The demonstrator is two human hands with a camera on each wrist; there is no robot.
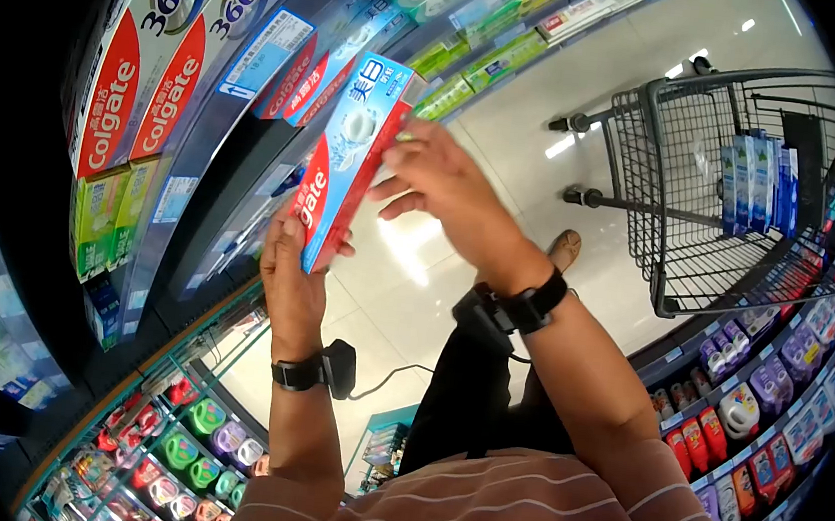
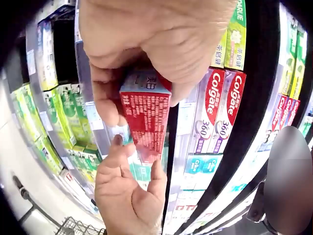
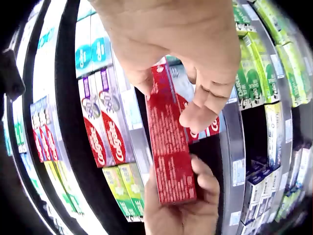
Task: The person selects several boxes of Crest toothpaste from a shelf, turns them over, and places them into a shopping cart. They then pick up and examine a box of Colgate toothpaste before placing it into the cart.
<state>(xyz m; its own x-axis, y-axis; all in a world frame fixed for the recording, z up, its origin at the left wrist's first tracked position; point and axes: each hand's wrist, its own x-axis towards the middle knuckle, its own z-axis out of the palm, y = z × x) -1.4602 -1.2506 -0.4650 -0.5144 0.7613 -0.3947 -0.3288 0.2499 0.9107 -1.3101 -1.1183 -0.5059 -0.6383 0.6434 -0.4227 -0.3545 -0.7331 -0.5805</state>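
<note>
In the head view, a red and blue Colgate toothpaste box (image 1: 356,144) is tilted upright in front of the shelves. My left hand (image 1: 293,284) grips its lower end, thumb on one side and fingertips showing on the other. Beside the upper end is my right hand (image 1: 450,188), slightly blurred, its fingers loosely bent and spread with the tips right at the box's edge. The right wrist view shows the box's red printed side (image 3: 171,142), the left hand (image 3: 181,220) cradling the bottom. Through the left wrist view, the right thumb and fingers (image 2: 157,178) flank the far end.
Shelves of toothpaste boxes (image 1: 169,76) rise close on the left, with price labels (image 1: 269,50) along their edges. A wire shopping cart (image 1: 651,183) holding blue packs (image 1: 757,183) stands at right. Bottles fill a low rack (image 1: 183,449) and a lower right shelf (image 1: 740,412).
</note>
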